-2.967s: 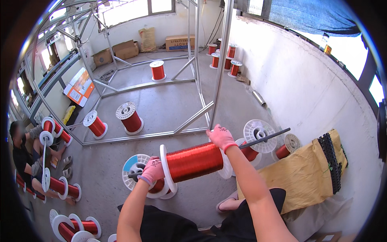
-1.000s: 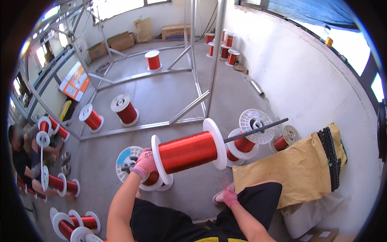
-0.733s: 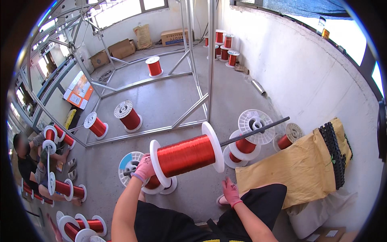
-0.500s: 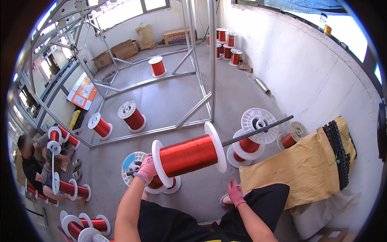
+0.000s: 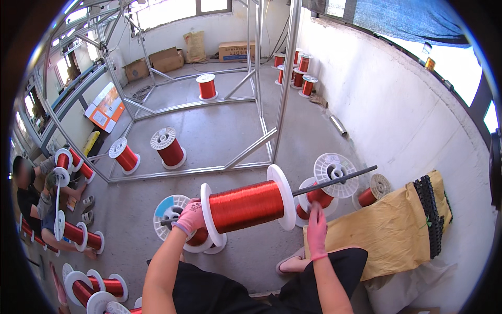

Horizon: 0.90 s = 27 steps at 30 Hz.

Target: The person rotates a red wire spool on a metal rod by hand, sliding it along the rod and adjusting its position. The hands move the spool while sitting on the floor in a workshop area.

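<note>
A large spool of red wire (image 5: 246, 205) with white flanges sits on a dark rod (image 5: 345, 179) that runs through its core. In a pink glove, my left hand (image 5: 191, 217) is closed round the rod just outside the left flange, with the rod's short end poking out beyond it. My right hand (image 5: 317, 233), also gloved in pink, is raised to the right of the spool and below the rod. Its fingers point up, slightly blurred and apparently stretched, with nothing visible in them. Stacked spools (image 5: 334, 175) stand behind the rod; another upright spool (image 5: 170, 212) is partly hidden behind my left hand.
A metal frame (image 5: 198, 171) rises ahead, with spools on the floor inside. Yellow sacking (image 5: 366, 230) and a black ridged strip (image 5: 430, 217) lie at right by the white wall. At left a person (image 5: 32, 191) sits among several spools. More spools (image 5: 298, 78) stand far off.
My right hand has risen from beside my knee toward the rod. The spool has shifted slightly down, while my left hand keeps its grip. The whole view has turned a little.
</note>
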Motion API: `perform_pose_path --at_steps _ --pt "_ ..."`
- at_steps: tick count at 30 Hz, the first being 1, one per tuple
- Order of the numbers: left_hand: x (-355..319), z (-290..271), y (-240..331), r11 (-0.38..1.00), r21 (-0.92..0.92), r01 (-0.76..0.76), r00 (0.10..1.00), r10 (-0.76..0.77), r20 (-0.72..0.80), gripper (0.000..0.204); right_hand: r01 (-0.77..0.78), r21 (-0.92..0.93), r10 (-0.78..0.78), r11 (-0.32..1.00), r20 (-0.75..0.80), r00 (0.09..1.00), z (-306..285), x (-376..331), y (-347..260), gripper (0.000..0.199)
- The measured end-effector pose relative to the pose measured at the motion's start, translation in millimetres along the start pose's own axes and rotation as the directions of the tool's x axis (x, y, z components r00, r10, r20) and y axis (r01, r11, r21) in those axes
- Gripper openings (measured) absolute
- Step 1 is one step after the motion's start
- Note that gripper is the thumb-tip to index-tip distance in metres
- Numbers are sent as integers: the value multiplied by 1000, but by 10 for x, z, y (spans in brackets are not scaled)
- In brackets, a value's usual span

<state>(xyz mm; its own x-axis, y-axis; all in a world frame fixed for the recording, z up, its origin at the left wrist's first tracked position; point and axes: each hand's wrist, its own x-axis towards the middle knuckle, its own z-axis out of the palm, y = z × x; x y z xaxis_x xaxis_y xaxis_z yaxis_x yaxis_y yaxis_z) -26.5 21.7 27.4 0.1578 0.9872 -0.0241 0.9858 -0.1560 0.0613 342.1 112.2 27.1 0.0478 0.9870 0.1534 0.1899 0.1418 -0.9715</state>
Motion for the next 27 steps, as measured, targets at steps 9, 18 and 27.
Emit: perform_pose_path --at_steps 9,18,27 --pt "93 70 1 1000 3 18 998 -18 68 31 185 -655 150 732 421 895 905 1091 -1119 46" --pt "-21 -10 17 1000 -15 16 999 -15 30 30 304 -280 -227 911 277 934 697 375 -742 35" --pt "102 -222 91 998 -58 1 996 4 94 32 178 -776 181 605 352 918 -126 -580 1720 31"
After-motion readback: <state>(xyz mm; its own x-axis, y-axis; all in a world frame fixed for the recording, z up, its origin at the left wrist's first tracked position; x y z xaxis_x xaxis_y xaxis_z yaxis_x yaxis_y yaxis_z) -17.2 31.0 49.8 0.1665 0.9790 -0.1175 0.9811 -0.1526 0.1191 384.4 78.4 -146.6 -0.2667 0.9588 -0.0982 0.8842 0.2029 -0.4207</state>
